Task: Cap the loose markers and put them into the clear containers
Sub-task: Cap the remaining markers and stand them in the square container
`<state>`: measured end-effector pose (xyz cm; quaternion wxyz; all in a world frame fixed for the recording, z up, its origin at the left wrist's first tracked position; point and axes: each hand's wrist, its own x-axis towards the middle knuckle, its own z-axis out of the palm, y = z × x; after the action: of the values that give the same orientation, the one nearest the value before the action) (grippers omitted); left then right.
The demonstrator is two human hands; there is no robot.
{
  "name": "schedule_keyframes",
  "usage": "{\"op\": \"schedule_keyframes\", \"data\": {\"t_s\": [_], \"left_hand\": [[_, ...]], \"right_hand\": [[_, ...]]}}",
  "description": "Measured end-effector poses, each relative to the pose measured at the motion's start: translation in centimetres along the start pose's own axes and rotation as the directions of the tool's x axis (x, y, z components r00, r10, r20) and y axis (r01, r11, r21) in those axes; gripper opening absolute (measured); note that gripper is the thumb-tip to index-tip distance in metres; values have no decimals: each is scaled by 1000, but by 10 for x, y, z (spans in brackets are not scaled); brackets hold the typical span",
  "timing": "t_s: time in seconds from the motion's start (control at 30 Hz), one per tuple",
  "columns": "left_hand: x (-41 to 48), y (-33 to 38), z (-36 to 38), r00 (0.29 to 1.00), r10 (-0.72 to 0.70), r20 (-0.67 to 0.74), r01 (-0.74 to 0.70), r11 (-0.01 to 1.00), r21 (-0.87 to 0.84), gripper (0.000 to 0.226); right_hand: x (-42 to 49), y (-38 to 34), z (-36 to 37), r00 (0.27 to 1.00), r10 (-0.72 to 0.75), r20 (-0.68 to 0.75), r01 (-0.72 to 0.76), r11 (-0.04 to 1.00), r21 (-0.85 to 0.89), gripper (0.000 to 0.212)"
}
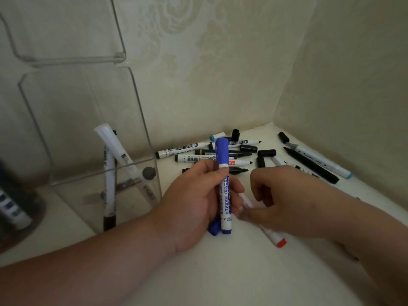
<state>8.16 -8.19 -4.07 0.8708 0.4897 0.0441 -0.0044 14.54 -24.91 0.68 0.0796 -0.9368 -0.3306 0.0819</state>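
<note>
Cream wall corner, pale smooth surface. Two clear hard-plastic containers at left; the lower bin has white markers leaning inside. Left hand, palm right, fingers wrapped round an upright capped blue marker. Right hand, blurred, curled fingers pinching a red-ended marker lying flat. Behind the hands: loose pile of uncapped markers and black caps.

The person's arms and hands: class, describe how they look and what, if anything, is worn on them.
The left hand and right hand wear no gloves, and no rings show. The left forearm and right forearm are uncovered up to the picture's edge: no sleeves, watch or bracelet in view.
</note>
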Motion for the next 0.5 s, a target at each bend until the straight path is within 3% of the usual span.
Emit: {"op": "schedule_keyframes", "data": {"t_s": [0.07, 0.1, 0.17, 0.2, 0.23, 0.4, 0.5], "left_hand": [[0, -2, -1, 1000, 16, 0, -16, 998, 53, 10], [0, -3, -2, 1000, 26, 6, -26, 995, 96, 14], [-1, -6, -4, 998, 54, 43, -62, 972, 225, 21], [-1, -7, -4, 995, 65, 73, -83, 955, 284, 21], [-2, -8, -4, 993, 70, 99, -98, 943, 317, 22], [-4, -8, -3, 986, 41, 164, -86, 958, 274, 23], [-4, -6, -5, 979, -7, 204, -40, 974, 223, 29]], "right_hand": [[1, 9, -2, 997, -32, -71, 49, 965, 259, 26], [1, 10, -4, 991, -45, -126, 98, 887, 450, 22], [1, 9, -4, 973, -29, -227, 202, 572, 795, 27], [1, 7, -4, 972, -11, -234, 217, 427, 878, 32], [2, 4, -3, 974, -6, -229, 217, 345, 913, 37], [7, -1, 6, 978, -24, -209, 206, 323, 924, 43], [8, -2, 6, 980, 40, -194, 172, 316, 933, 20]]}}
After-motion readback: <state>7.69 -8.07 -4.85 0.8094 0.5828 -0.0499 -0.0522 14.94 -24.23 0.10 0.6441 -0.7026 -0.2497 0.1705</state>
